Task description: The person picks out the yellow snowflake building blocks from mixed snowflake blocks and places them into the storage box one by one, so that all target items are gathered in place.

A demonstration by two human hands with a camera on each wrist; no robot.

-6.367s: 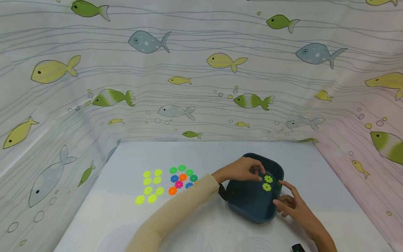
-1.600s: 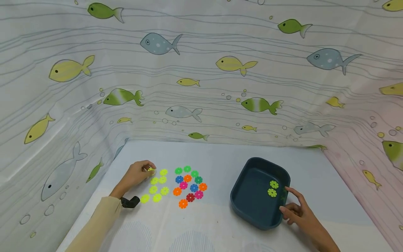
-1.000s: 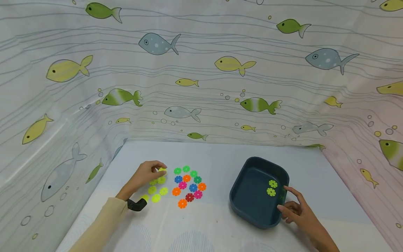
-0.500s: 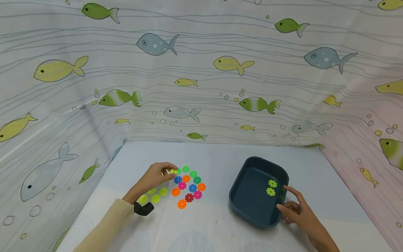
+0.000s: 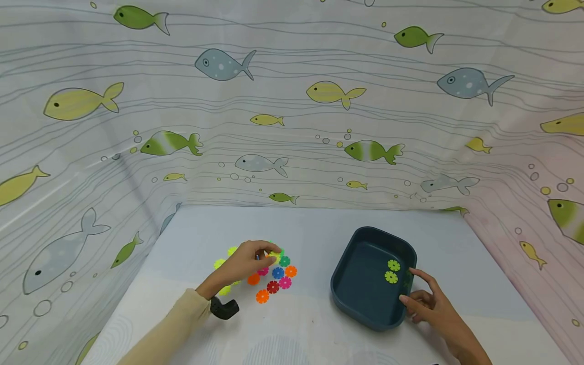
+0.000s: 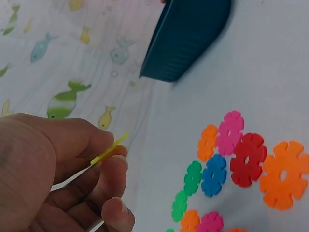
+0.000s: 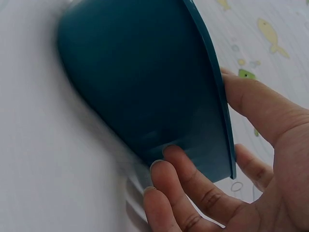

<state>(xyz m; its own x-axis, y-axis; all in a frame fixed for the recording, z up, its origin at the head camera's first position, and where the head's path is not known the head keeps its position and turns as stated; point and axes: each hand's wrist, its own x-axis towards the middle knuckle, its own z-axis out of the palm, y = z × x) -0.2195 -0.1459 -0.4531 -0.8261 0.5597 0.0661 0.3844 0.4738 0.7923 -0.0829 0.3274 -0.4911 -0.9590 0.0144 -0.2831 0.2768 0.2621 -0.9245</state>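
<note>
In the head view my left hand (image 5: 243,262) pinches a yellow snowflake disc (image 5: 276,257) between thumb and fingers, above the group of coloured discs. The left wrist view shows this disc (image 6: 110,149) edge-on between the fingertips. At the right, my right hand (image 5: 433,306) holds the near right side of a dark blue tub (image 5: 365,299). In the right wrist view, the thumb lies at the tub's rim and other fingers (image 7: 176,166) touch its outer wall. Two yellow-green discs (image 5: 392,271) lie inside the tub, near its right wall.
Orange, pink, blue, green and red (image 5: 272,287) discs lie loose on the white table (image 5: 301,324). Several yellow discs (image 5: 220,263) lie left of them, partly hidden by the left hand. A fish-patterned sheet (image 5: 292,152) surrounds the table at the back and sides.
After leaving the tub earlier, my left hand took a yellow disc at the left group and has since moved right with it, over the coloured discs. The right hand stays on the tub.
</note>
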